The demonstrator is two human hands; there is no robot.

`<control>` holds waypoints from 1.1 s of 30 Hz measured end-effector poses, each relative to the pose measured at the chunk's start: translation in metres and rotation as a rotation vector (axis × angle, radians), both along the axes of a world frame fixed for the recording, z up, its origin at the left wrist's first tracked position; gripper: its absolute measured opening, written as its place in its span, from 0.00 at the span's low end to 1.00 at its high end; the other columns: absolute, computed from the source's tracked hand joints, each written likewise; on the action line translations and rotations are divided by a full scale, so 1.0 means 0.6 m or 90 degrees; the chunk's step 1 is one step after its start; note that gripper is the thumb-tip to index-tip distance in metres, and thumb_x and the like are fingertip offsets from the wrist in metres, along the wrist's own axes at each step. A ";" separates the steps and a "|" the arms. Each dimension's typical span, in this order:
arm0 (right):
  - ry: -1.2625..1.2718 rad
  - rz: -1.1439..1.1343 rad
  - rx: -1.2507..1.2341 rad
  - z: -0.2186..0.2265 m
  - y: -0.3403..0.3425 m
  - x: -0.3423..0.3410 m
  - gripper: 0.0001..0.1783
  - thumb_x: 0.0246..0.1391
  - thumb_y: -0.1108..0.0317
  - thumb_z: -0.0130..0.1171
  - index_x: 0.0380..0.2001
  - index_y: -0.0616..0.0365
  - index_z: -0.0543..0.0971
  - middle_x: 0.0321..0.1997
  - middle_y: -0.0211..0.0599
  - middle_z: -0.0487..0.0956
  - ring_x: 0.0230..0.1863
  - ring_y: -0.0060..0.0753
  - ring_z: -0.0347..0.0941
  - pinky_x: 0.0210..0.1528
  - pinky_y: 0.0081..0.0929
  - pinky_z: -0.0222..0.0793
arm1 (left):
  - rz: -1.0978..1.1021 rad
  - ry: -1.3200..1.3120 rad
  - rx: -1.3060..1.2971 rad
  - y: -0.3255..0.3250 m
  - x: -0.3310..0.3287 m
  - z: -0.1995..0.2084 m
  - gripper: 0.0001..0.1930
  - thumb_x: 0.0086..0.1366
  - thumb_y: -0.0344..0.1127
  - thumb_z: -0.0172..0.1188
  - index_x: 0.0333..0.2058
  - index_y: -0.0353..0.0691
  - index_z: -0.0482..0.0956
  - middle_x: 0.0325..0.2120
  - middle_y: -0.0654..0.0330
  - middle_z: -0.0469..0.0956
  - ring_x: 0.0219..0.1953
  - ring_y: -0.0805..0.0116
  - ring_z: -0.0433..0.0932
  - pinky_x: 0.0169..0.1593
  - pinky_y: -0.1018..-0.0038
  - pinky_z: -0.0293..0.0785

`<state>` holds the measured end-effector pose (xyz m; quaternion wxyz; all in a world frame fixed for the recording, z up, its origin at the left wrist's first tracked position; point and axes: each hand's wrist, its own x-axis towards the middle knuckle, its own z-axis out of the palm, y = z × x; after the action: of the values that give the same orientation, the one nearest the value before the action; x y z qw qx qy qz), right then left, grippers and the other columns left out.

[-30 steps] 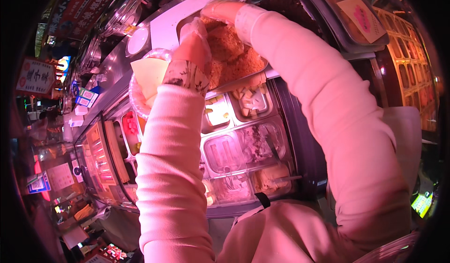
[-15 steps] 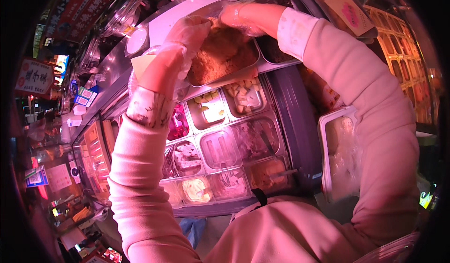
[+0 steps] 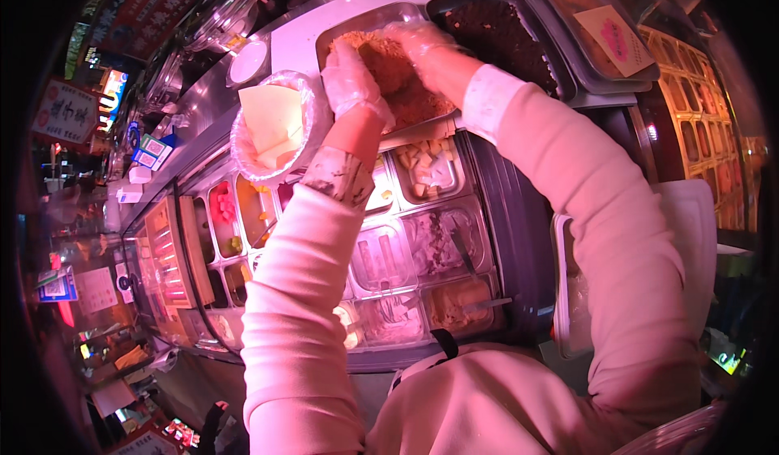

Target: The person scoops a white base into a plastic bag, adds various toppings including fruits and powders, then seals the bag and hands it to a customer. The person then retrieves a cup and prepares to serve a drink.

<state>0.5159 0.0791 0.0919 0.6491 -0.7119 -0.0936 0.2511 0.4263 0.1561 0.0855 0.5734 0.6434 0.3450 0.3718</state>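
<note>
Both my hands wear clear plastic gloves and are in a metal tray (image 3: 329, 33) of brown crumbs (image 3: 426, 113) at the far side of the counter. My left hand (image 3: 353, 82) lies along the tray's left side, fingers stretched out flat against the crumb mass. On the far right side, my right hand (image 3: 422, 48) reaches over the crumbs with its fingers extended and slightly bent. Between the palms is a rounded, crumb-covered mound (image 3: 380, 70); whether a separate piece is inside it I cannot tell.
Right of the crumbs stands a tray of dark crumbs (image 3: 495, 37). A plastic-lined bin (image 3: 307, 122) holding paper sheets is to the left. Nearer me are several metal topping pans, one with pale cubes (image 3: 426, 167). A white lidded box (image 3: 690, 236) sits under my right arm.
My left hand has moved right and down into the crumbs, its fingers straightening from a bent grip. My right hand has shifted slightly nearer. The lined bin and dark crumbs are now uncovered.
</note>
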 end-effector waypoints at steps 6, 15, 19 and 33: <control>0.071 -0.095 -0.006 -0.011 0.022 -0.046 0.29 0.57 0.51 0.68 0.56 0.58 0.80 0.54 0.39 0.82 0.51 0.34 0.76 0.55 0.34 0.71 | -0.019 0.149 0.053 0.031 -0.034 -0.040 0.32 0.74 0.58 0.44 0.52 0.30 0.78 0.44 0.46 0.81 0.44 0.52 0.79 0.54 0.61 0.74; -0.141 -0.075 -0.032 -0.042 0.004 -0.006 0.24 0.62 0.50 0.63 0.51 0.58 0.84 0.52 0.42 0.84 0.51 0.37 0.78 0.55 0.36 0.72 | -0.031 -0.128 -0.119 -0.012 -0.031 0.023 0.28 0.74 0.57 0.46 0.52 0.37 0.81 0.50 0.53 0.80 0.51 0.59 0.77 0.58 0.58 0.73; 0.073 -0.102 0.073 -0.018 0.015 -0.034 0.23 0.62 0.51 0.64 0.49 0.59 0.84 0.49 0.41 0.85 0.50 0.36 0.78 0.54 0.37 0.73 | -0.026 0.039 -0.208 -0.001 -0.020 0.010 0.37 0.73 0.64 0.44 0.60 0.34 0.75 0.55 0.48 0.79 0.58 0.53 0.76 0.60 0.58 0.71; 0.235 -0.145 0.263 -0.066 0.027 -0.027 0.27 0.60 0.50 0.68 0.54 0.57 0.81 0.56 0.43 0.81 0.49 0.39 0.78 0.51 0.41 0.75 | -0.048 0.195 0.192 -0.021 0.013 0.025 0.30 0.70 0.56 0.46 0.46 0.33 0.84 0.44 0.34 0.82 0.49 0.33 0.79 0.54 0.52 0.73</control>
<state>0.4999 0.0952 0.0522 0.8104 -0.5130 0.0573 0.2772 0.4340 0.1432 0.1003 0.4254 0.7832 0.3441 0.2953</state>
